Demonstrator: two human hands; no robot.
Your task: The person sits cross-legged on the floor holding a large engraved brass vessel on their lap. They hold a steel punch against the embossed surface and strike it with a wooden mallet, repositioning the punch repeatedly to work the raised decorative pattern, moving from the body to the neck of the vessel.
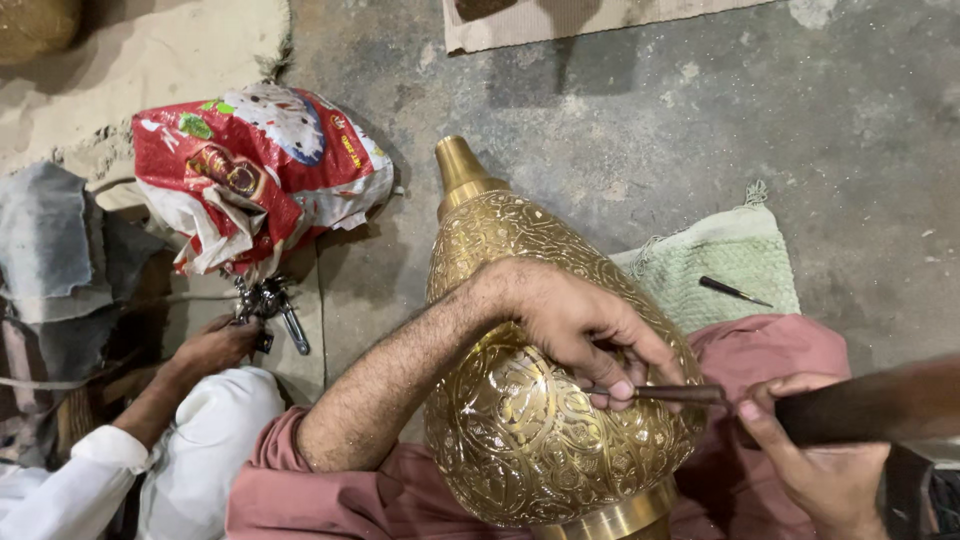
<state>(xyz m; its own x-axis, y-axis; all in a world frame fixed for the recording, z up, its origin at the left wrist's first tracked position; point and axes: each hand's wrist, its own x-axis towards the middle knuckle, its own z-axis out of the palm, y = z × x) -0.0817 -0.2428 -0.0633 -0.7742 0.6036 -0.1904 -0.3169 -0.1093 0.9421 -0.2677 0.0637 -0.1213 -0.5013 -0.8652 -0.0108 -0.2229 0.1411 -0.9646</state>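
the brass vase [530, 440] lies across the lap, under the left hand [580, 325], whose fingers are closed on a thin chisel [665, 393] set against the engraved wall. the right hand [820, 455], just beside it, grips a dark hammer handle [880, 400]. the engraving step seems in hand; the next blow needs the tip steady.

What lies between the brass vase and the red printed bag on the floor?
In the head view, only bare grey concrete floor lies between the brass vase and the red printed bag.
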